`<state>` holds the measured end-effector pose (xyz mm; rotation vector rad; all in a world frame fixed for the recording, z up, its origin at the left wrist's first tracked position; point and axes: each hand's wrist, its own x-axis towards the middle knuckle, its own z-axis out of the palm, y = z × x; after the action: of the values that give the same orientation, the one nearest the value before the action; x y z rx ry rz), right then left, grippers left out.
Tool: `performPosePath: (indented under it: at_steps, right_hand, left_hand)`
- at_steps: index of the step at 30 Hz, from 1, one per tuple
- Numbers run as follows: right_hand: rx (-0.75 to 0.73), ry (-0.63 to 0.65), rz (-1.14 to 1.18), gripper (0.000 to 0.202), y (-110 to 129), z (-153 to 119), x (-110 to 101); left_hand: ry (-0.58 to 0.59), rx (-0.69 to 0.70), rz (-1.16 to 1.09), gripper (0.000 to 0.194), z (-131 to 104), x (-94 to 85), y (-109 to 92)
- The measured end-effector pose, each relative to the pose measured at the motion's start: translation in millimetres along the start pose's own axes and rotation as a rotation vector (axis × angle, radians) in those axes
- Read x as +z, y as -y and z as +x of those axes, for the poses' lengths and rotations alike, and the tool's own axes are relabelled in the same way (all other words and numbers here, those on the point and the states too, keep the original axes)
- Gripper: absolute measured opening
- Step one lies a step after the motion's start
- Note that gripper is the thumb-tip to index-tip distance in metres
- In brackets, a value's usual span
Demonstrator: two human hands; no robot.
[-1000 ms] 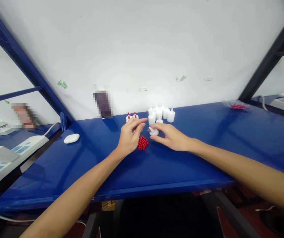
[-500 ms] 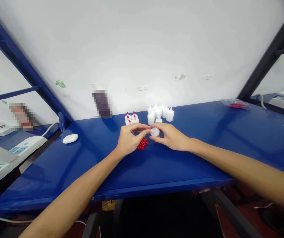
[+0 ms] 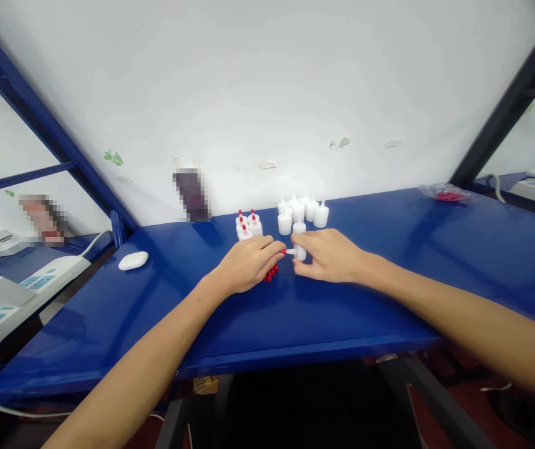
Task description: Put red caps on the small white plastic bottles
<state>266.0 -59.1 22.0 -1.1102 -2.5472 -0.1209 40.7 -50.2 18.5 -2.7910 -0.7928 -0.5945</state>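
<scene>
Between the thumb and fingers of my right hand (image 3: 326,254) is a small white bottle (image 3: 300,252), tipped on its side with its thin nozzle pointing left. My left hand (image 3: 251,260) pinches a small red cap (image 3: 283,251) at the nozzle's tip. Partly hidden under that hand lies a heap of loose red caps (image 3: 272,272). Behind it stand several white bottles with red tips (image 3: 255,226). Farther right, close behind my right hand, several white bottles with bare nozzles (image 3: 320,216) stand upright.
A white oval case (image 3: 133,260) lies on the blue table (image 3: 380,312) at the left. A clear bag with red pieces (image 3: 448,194) rests at the back right. A power strip (image 3: 28,293) is beyond the left edge. The wall (image 3: 267,93) bounds the back.
The bottle has turned so that its nozzle now points plainly left, and it has shifted slightly right with my right hand. My left hand has rolled over, its back now facing up.
</scene>
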Motion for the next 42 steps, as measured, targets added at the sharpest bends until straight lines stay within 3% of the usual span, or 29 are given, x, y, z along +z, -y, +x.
performPosePath:
  at_steps: [3, 13, 18, 21, 25, 32, 36, 42]
  right_hand:
    - [-0.021, -0.035, -0.111, 0.021, 4.5, -0.3, -1.2]
    - [-0.161, 0.010, -0.276, 0.015, 0.0, -1.9, 6.0]
    - [-0.167, -0.013, -0.267, 0.014, 7.0, -1.7, 1.2]
    - [-0.065, -0.051, -0.181, 0.019, 11.2, 1.7, -1.9]
    - [0.088, -0.146, -0.168, 0.047, 2.9, 7.4, -2.5]
    - [0.349, -0.029, -0.054, 0.035, -33.3, 8.4, 6.3]
    - [0.302, -0.054, -0.002, 0.040, -41.9, 7.8, 12.3]
    - [0.145, -0.043, 0.012, 0.041, -48.2, 8.7, 25.6]
  left_hand:
    - [0.014, 0.022, 0.052, 0.035, 1.0, 2.0, -5.6]
    - [0.114, -0.013, -0.207, 0.030, -4.9, 14.2, -20.6]
    - [0.080, -0.036, -0.280, 0.032, -3.6, 11.7, -23.1]
    - [0.002, -0.032, -0.278, 0.033, 1.3, 6.6, -15.7]
    - [-0.135, -0.126, -0.063, 0.034, 2.9, 0.0, 8.1]
    - [-0.208, -0.247, 0.232, 0.026, -10.3, 2.0, 39.2]
    - [-0.204, -0.263, 0.215, 0.026, -9.1, 5.7, 39.2]
    - [-0.097, -0.302, 0.123, 0.024, -8.0, 12.0, 39.4]
